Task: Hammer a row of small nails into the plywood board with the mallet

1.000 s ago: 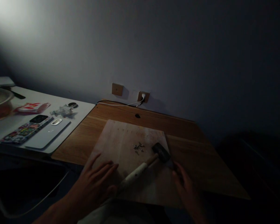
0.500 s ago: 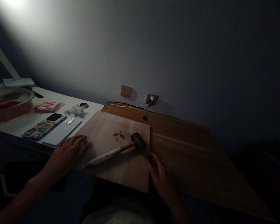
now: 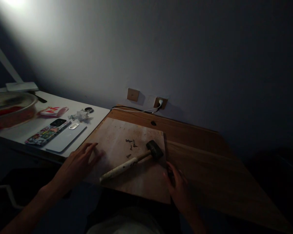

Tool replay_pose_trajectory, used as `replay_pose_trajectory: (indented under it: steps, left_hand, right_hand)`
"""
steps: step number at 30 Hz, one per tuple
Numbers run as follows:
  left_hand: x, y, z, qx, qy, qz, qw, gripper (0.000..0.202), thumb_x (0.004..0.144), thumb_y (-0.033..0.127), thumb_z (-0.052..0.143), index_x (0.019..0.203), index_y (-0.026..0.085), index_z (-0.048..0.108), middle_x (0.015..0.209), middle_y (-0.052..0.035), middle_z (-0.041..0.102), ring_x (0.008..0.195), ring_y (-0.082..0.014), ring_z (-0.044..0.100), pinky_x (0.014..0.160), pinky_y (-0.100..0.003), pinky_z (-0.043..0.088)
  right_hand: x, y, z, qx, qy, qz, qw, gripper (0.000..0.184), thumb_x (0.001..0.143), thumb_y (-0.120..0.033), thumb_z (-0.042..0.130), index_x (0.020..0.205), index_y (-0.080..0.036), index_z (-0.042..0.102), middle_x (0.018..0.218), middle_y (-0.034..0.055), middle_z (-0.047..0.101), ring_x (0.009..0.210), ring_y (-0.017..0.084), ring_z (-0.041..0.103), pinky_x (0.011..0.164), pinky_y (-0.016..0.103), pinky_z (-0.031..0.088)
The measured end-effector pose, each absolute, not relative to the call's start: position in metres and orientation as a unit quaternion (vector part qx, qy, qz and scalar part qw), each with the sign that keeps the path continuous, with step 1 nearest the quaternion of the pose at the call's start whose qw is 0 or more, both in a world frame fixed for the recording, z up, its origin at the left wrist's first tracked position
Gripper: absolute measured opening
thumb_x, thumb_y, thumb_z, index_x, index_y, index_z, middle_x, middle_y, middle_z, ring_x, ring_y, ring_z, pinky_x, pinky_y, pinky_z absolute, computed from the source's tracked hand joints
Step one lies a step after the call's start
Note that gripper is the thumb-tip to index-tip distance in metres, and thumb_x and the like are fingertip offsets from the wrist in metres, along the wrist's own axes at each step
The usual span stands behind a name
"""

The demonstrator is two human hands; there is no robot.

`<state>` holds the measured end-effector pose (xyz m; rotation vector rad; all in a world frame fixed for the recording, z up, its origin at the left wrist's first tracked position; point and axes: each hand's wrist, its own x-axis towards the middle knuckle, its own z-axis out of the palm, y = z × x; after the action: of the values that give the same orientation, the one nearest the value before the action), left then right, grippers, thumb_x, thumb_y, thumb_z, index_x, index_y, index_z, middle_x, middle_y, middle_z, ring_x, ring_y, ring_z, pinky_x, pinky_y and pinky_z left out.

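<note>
One board [image 3: 146, 182], my 12 o'clock: my left hand [image 3: 81, 161] spread at its 9, right hand [image 3: 179, 182] half-curled at its 4, grip unclear. Looks stiff, lightish; I'd hold opposite edges, level: mallet [image 3: 132, 163] likely head-heavy, fasteners [image 3: 133, 142] could roll.

The lone head view looks forward and down over a desk [image 3: 200, 159] towards a seemingly near wall [image 3: 185, 48].
</note>
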<state>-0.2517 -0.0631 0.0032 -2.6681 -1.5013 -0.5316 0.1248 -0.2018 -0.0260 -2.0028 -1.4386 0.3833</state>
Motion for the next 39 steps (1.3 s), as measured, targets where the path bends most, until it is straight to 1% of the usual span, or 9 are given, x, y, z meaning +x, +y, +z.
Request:
replay_pose_trajectory:
  steps: [5,11,15,20,24,26,31,35,39]
  left_hand:
    - [-0.223,-0.091,-0.004,-0.924,-0.354,-0.125,0.067,0.032,0.094,0.014,0.051,0.115,0.030,0.070,0.140,-0.0094,0.057,0.129,-0.0332,0.055,0.091,-0.044,0.059]
    - [-0.188,-0.117,-0.010,-0.945,-0.284,-0.150,0.058,0.028,0.097,0.021,0.057,0.123,0.028,0.066,0.138,-0.0094,0.058,0.124,-0.0280,0.059,0.091,-0.038,0.060]
    - [-0.180,-0.117,-0.010,-0.962,-0.214,-0.156,0.072,0.032,0.096,0.015,0.057,0.122,0.031,0.066,0.136,-0.0061,0.061,0.124,-0.0269,0.059,0.092,-0.037,0.057]
    - [-0.161,-0.105,0.001,-0.942,-0.259,-0.186,0.101,0.024,0.099,0.023,0.053,0.120,0.020,0.065,0.115,-0.0113,0.068,0.102,-0.0265,0.064,0.088,-0.042,0.052]
    - [-0.121,-0.097,0.010,-0.952,-0.235,-0.183,0.066,0.021,0.099,0.025,0.056,0.117,0.019,0.064,0.110,-0.0097,0.069,0.099,-0.0249,0.063,0.084,-0.039,0.050]
    - [-0.097,-0.093,0.012,-0.964,-0.208,-0.165,0.026,0.020,0.098,0.023,0.057,0.117,0.019,0.063,0.110,-0.0090,0.068,0.096,-0.0226,0.063,0.082,-0.036,0.051]
    - [-0.049,-0.077,0.016,-0.976,-0.191,-0.097,-0.038,0.021,0.096,0.024,0.059,0.116,0.018,0.061,0.115,-0.0097,0.065,0.100,-0.0234,0.063,0.088,-0.037,0.052]
    - [-0.029,-0.062,0.018,-0.976,-0.183,-0.089,-0.077,0.025,0.095,0.027,0.061,0.118,0.017,0.060,0.120,-0.0115,0.062,0.107,-0.0250,0.060,0.094,-0.038,0.050]
    - [-0.018,-0.055,0.017,-0.976,-0.158,-0.095,-0.118,0.013,0.097,0.018,0.052,0.104,0.016,0.063,0.107,-0.0097,0.064,0.097,-0.0208,0.061,0.091,-0.034,0.050]
  right_hand:
    - [0.174,-0.227,-0.027,-0.809,-0.494,0.132,0.291,0.064,0.094,-0.061,0.043,0.136,-0.016,0.059,0.128,0.0179,0.071,0.122,0.035,0.064,0.104,0.055,0.048]
    - [0.230,-0.268,-0.026,-0.841,-0.447,0.101,0.288,0.066,0.086,-0.065,0.045,0.124,-0.015,0.064,0.129,0.0214,0.070,0.123,0.039,0.064,0.105,0.056,0.048]
    - [0.246,-0.291,-0.023,-0.851,-0.431,0.082,0.287,0.058,0.086,-0.062,0.046,0.118,-0.018,0.065,0.123,0.0201,0.073,0.118,0.037,0.067,0.104,0.054,0.049]
    - [0.218,-0.298,-0.011,-0.844,-0.433,-0.013,0.315,0.056,0.090,-0.061,0.044,0.113,-0.017,0.069,0.112,0.0190,0.075,0.107,0.035,0.071,0.092,0.050,0.056]
    - [0.165,-0.282,0.002,-0.784,-0.520,0.080,0.330,0.052,0.097,-0.056,0.042,0.122,-0.020,0.071,0.117,0.0140,0.077,0.105,0.028,0.074,0.087,0.038,0.059]
    - [0.143,-0.270,0.007,-0.770,-0.544,0.158,0.295,0.054,0.098,-0.058,0.042,0.131,-0.025,0.069,0.106,0.0097,0.080,0.092,0.026,0.077,0.079,0.035,0.060]
    - [0.122,-0.250,0.012,-0.807,-0.502,0.216,0.222,0.056,0.095,-0.062,0.044,0.122,-0.024,0.075,0.099,0.0140,0.080,0.093,0.034,0.075,0.082,0.043,0.058]
    - [0.130,-0.259,0.009,-0.787,-0.445,0.276,0.326,0.051,0.088,-0.067,0.053,0.108,-0.026,0.075,0.090,0.0090,0.079,0.087,0.030,0.075,0.075,0.036,0.058]
    - [0.144,-0.286,0.002,-0.712,-0.328,0.384,0.488,0.038,0.083,-0.063,0.065,0.096,-0.027,0.065,0.087,0.0038,0.076,0.081,0.025,0.073,0.065,0.030,0.058]
